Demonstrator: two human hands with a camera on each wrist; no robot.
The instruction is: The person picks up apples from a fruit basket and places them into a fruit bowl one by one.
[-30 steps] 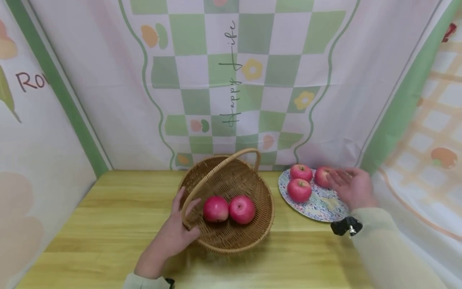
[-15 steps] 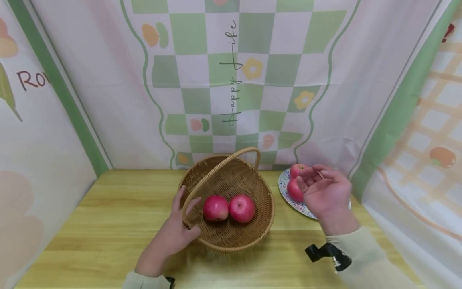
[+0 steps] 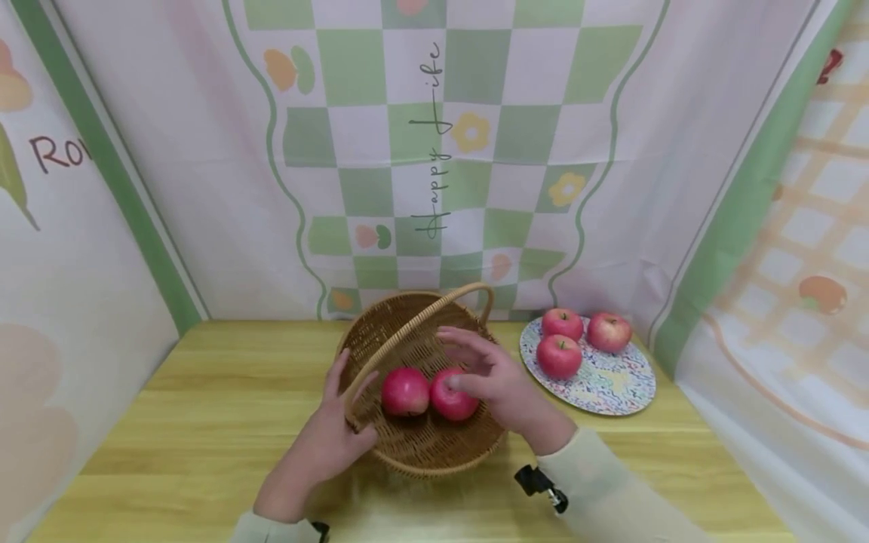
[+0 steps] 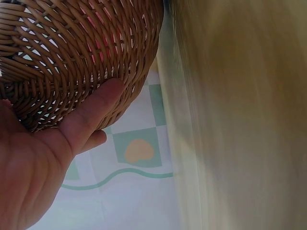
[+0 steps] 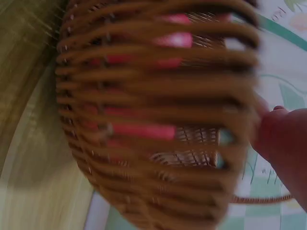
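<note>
A brown wicker basket (image 3: 434, 452) with an arched handle stands on the table, two red apples (image 3: 405, 392) side by side inside. My left hand (image 3: 326, 437) grips its left rim by the handle's foot. In the left wrist view the thumb (image 4: 96, 110) lies along the woven outer wall. Over the basket's right side reaches my right hand (image 3: 498, 385), its fingers loosely bent and nothing held; its thumb overlaps the right apple in the head view. The right wrist view has the blurred basket wall (image 5: 158, 91) close up, the right hand (image 5: 285, 139) beyond its rim.
At the back right of the wooden table (image 3: 170, 422) lies a speckled plate (image 3: 611, 392) bearing three red apples (image 3: 560, 357). A checked green-and-white curtain (image 3: 468, 173) hangs right behind the table, with more printed cloth at both sides.
My right hand has come left from beside the apples on the plate to over the basket, passing in front of the plate. The left hand, basket and apples have stayed put.
</note>
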